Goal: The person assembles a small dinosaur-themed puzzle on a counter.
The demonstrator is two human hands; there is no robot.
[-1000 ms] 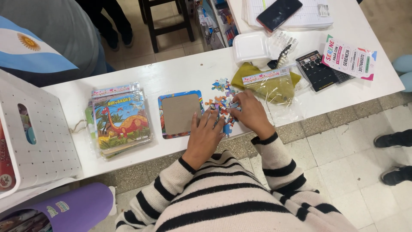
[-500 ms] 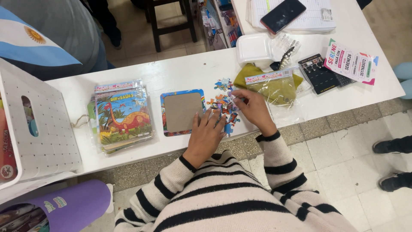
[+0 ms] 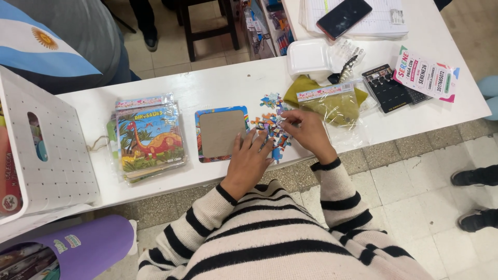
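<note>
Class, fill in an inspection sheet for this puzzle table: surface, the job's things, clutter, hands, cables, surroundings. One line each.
Surface: white table, crowded on the right.
Job's things: loose puzzle pieces heaped beside an empty puzzle tray with a bare cardboard middle.
Clutter: stack of wrapped dinosaur puzzles, olive cloth in a clear bag, white foam box, phone on papers, pink card, black card of clips.
Hands: left hand flat on the tray's edge and pieces; right hand on the pieces, its fingers pinched.
Cables: nothing seen; only a twine loop.
Surroundings: white pegboard box, purple tube, stool, tiled floor, another person's shoes.
</note>
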